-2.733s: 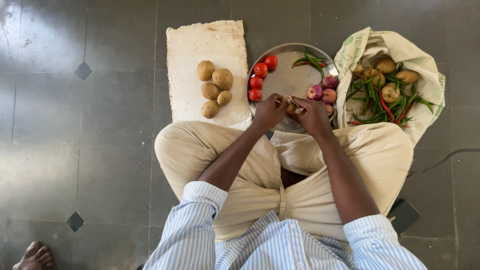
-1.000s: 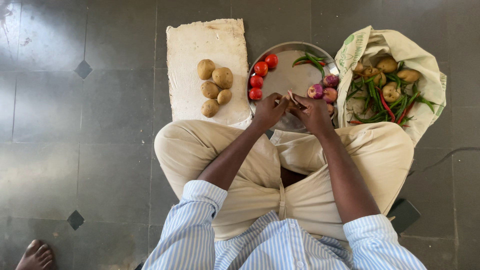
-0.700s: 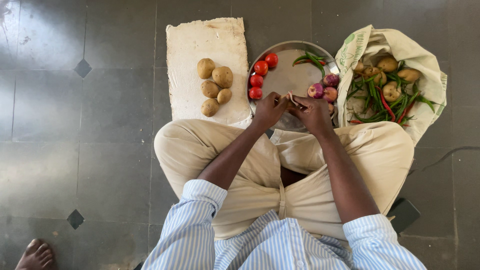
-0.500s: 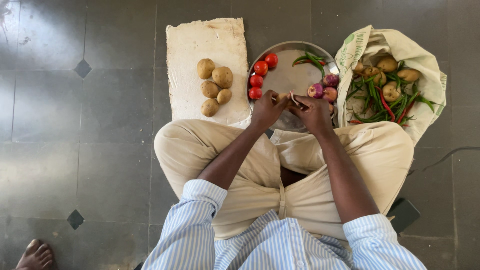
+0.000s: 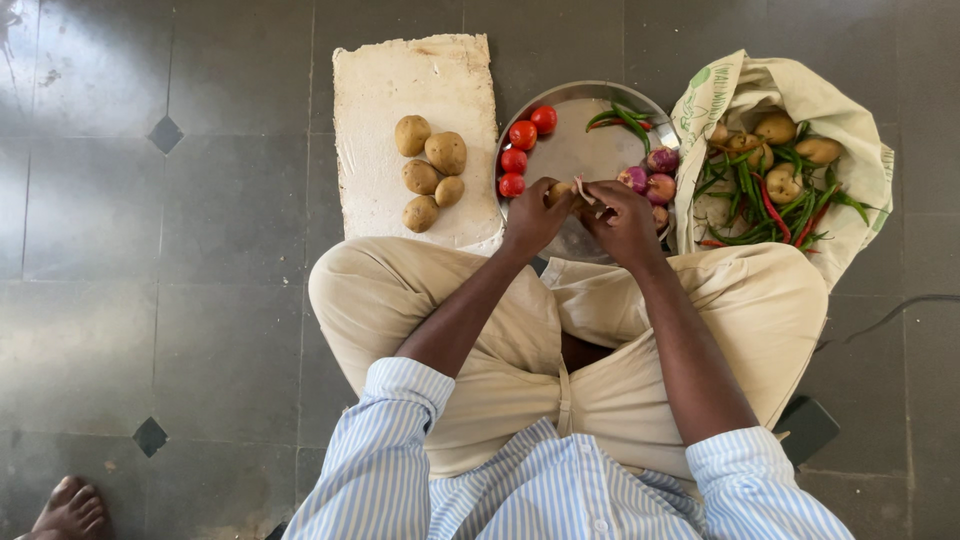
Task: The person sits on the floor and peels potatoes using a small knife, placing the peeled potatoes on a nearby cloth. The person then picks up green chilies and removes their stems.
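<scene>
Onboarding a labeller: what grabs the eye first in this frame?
The left hand and right hand meet over the near edge of the round steel plate, working a small pale onion. On the plate's left sit four red tomatoes. Five brown potatoes lie on the pale slab further left.

light blue and white striped shirt [image 5: 560,490], sleeves rolled above the elbows; beige trousers [image 5: 500,340]; bare forearms.

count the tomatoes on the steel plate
4 tomatoes, all red, in a curved row along the left rim of the steel plate, from the top one near the chillies' side down toward the left hand. None looks hidden.
</scene>
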